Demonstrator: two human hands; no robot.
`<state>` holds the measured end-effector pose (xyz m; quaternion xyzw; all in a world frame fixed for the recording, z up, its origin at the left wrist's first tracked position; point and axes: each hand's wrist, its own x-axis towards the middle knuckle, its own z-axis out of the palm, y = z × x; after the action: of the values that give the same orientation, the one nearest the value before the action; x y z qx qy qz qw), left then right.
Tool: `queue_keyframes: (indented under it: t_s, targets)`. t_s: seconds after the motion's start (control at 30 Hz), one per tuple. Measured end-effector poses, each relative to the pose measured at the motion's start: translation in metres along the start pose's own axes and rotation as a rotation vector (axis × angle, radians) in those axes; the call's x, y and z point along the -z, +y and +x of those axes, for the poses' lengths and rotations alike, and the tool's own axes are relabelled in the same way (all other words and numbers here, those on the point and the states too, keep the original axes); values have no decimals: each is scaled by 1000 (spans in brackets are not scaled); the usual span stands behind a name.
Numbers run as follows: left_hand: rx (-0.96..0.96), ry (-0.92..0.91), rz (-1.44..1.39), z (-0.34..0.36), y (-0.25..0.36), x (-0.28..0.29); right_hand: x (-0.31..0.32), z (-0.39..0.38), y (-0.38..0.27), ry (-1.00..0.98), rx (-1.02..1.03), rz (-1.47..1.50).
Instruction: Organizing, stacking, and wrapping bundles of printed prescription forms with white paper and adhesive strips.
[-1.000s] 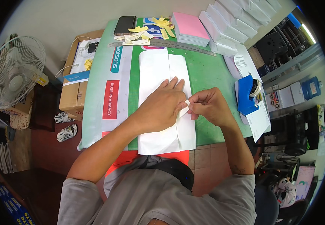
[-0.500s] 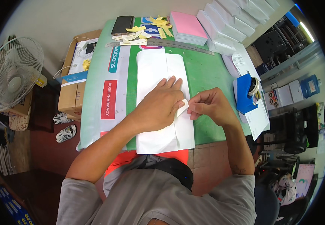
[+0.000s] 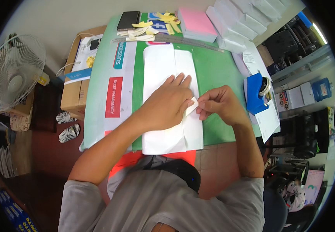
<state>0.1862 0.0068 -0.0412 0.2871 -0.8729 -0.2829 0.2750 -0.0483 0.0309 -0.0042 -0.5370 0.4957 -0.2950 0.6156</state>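
A long white paper-wrapped bundle (image 3: pixel 157 63) lies lengthwise before me at the table's near edge, with a folded seam running down it. My left hand (image 3: pixel 169 102) rests flat on its middle, fingers stretched out and pressing the paper. The left thumb touches a small white strip (image 3: pixel 191 108) that stands up slightly from the seam. Over the bundle's right edge, my right hand (image 3: pixel 218 105) is closed in a pinch at the free end of this strip. The strip's far part is hidden under my left hand.
The table has a green cover (image 3: pixel 219 75). At the back are a dark phone (image 3: pixel 128 20), cream paper strips (image 3: pixel 141 34), a steel ruler (image 3: pixel 190 41) and a pink-topped paper stack (image 3: pixel 198 22). White wrapped bundles (image 3: pixel 233 23) stand back right, a blue tape dispenser (image 3: pixel 254 94) at right.
The view has shifted slightly, so the table sits a little higher in the picture. Both hands keep nearly the same pose at the white strip.
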Motion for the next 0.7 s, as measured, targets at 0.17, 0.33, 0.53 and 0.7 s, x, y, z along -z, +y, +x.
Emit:
queue_keyframes:
  t_s: [0.17,0.33,0.53,0.7]
  targets:
    - [5,-28,-13,1,1,2,-1,-1,-4,14,-9,-9]
    - [13,-53,-10,2,2,3,1,-1,-3,-9,-17,-3]
    - [136,39,-381,1,6,8,13,-5,6,158,85,154]
    - [207,79,-562,3,6,9,26,-16,-6,803,486,-11]
